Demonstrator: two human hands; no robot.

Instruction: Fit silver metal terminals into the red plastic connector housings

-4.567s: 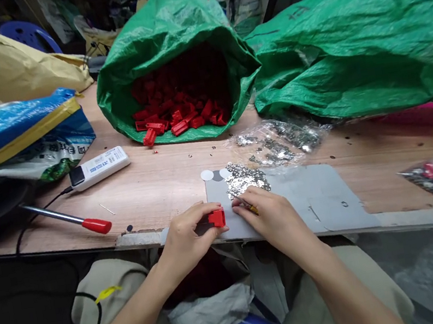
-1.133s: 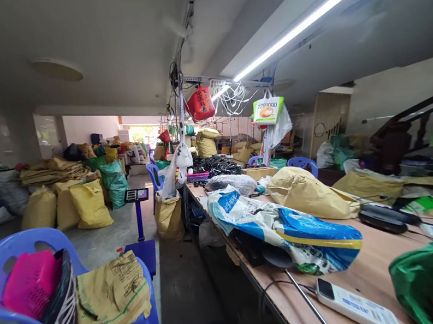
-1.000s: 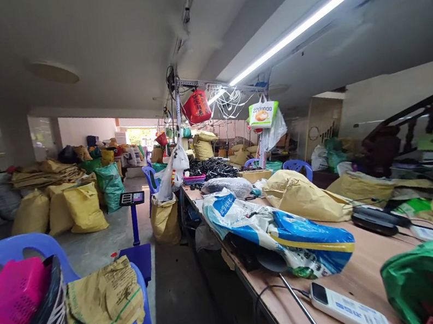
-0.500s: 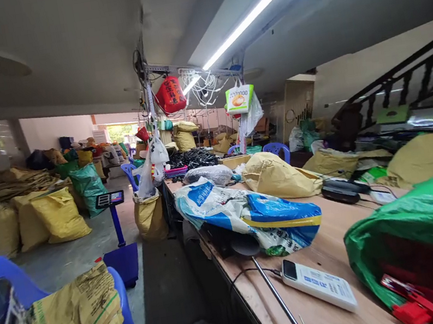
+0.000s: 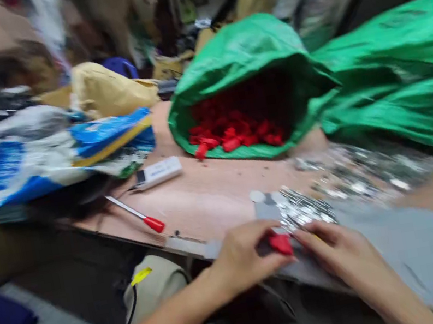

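Note:
My left hand [image 5: 249, 256] holds a small red piece [image 5: 281, 244] between thumb and fingers, over the table's front edge. Right beside it, my right hand [image 5: 337, 249] has its thumb and fingers pressed together at the red piece's right side; what they pinch is too small and blurred to make out. Just behind both hands lies a pile of shiny metal parts [image 5: 305, 207] on a grey sheet. Many red pieces [image 5: 236, 131] fill the open mouth of a green sack [image 5: 243, 52] further back.
A red-handled tool [image 5: 154, 224] and a white device [image 5: 158, 173] lie on the table [image 5: 209, 196] at left. Beyond them is a blue-and-white bag [image 5: 46, 163]. Another green sack [image 5: 402, 81] and clear bags with metal bits [image 5: 367, 167] are at right.
The view has swung right and down and is blurred. Both hands have come into view, with the red piece held between them. The metal parts now show too.

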